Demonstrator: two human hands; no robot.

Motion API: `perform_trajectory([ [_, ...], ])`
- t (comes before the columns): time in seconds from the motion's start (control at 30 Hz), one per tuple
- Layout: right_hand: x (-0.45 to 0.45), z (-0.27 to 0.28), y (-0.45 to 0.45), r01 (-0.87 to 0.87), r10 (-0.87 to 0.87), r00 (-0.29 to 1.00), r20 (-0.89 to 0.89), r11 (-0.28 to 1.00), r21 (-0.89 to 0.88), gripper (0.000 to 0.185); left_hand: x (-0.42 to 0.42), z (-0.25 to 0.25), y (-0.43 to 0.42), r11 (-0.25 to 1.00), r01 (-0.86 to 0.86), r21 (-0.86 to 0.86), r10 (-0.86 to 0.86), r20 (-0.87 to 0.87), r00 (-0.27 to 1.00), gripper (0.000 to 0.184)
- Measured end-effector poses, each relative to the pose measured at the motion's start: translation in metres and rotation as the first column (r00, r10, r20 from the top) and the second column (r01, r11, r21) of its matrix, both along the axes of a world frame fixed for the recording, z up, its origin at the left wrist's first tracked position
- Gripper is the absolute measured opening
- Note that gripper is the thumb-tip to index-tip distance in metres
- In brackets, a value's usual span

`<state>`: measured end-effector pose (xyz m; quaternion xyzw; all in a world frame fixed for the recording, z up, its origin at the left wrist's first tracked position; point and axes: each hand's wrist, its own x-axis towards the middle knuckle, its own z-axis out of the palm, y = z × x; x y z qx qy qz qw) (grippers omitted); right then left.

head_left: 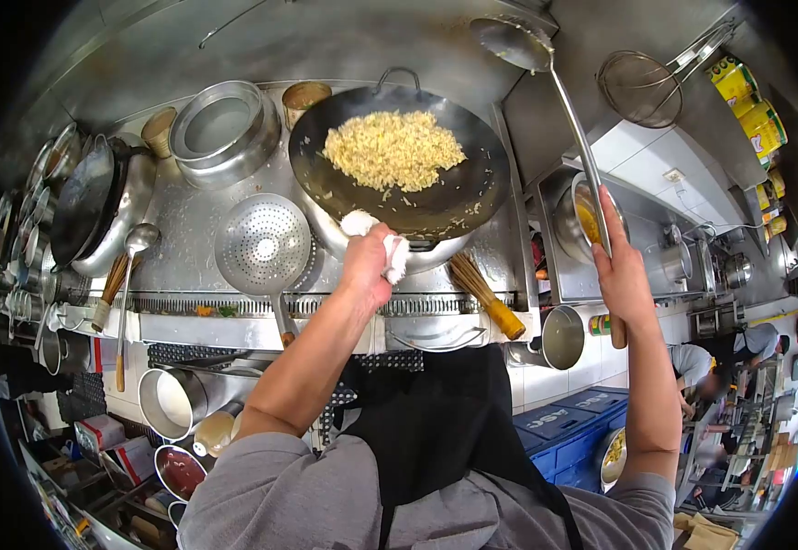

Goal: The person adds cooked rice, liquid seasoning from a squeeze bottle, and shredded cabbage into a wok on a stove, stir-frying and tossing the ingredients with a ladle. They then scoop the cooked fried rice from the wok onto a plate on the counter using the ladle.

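A large black wok rests on the stove, with a heap of fried rice inside it. My left hand is closed round a white cloth at the wok's near rim; the wok's handle there is mostly hidden. Raised on the right, my right hand grips the long shaft of a ladle. The ladle's bowl is up beyond the wok's far right side, with a few bits of food on its edge.
A perforated skimmer lies left of the wok, near stacked metal pots. A bamboo brush sits at the stove's front right. Another ladle lies at left. A wire strainer hangs at right. Other people stand far right.
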<state>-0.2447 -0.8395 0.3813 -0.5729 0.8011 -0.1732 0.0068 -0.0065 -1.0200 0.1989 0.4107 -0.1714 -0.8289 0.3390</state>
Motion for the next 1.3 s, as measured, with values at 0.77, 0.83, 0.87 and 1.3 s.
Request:
perform_trajectory([
  [0.77, -0.017, -0.137, -0.027, -0.158, -0.293, -0.77, 0.566, 0.948, 0.275, 0.046, -0.083, -0.049, 0.084, 0.961, -0.146, 0.236, 0.159, -0.035, 0.987, 0.014],
  [0.83, -0.031, -0.152, -0.028, -0.199, -0.298, -0.742, 0.6, 0.953, 0.227, 0.049, -0.104, -0.078, 0.066, 0.967, -0.16, 0.2, 0.171, -0.038, 0.985, 0.012],
  [0.87, -0.035, -0.163, -0.031, -0.199, -0.291, -0.738, 0.609, 0.956, 0.216, 0.045, -0.109, -0.096, 0.053, 0.97, -0.143, 0.197, 0.158, -0.061, 0.986, 0.012],
  [1.3, 0.005, -0.222, -0.082, -0.039, -0.27, -0.612, 0.743, 0.949, 0.313, 0.017, -0.098, -0.162, -0.019, 0.968, 0.166, 0.188, -0.18, 0.056, 0.982, 0.013],
])
